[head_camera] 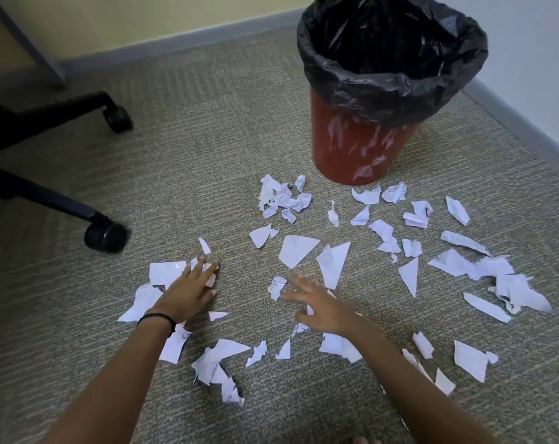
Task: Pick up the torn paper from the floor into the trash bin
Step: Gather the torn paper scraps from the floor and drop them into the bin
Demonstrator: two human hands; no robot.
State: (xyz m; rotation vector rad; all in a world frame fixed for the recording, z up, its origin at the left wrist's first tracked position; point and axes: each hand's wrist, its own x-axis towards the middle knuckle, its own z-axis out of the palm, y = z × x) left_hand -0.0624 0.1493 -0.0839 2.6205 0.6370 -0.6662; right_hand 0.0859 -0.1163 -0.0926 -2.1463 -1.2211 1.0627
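Note:
Several torn white paper pieces [299,249] lie scattered over the carpet, from a crumpled cluster [283,200] near the bin to flat scraps close to me. A red trash bin [361,145] with a black liner [390,56] stands upright at the far right, open at the top. My left hand [188,288] lies with fingers spread, resting on a group of paper pieces [166,272] at the left. My right hand [316,304] hovers low with fingers spread and blurred, just beside a small scrap [276,286]; it holds nothing.
An office chair's black base with two castors [107,235] [118,118] stands at the left. A wall with grey skirting [521,129] runs behind and to the right of the bin. A grey furniture leg [31,36] is at the top left.

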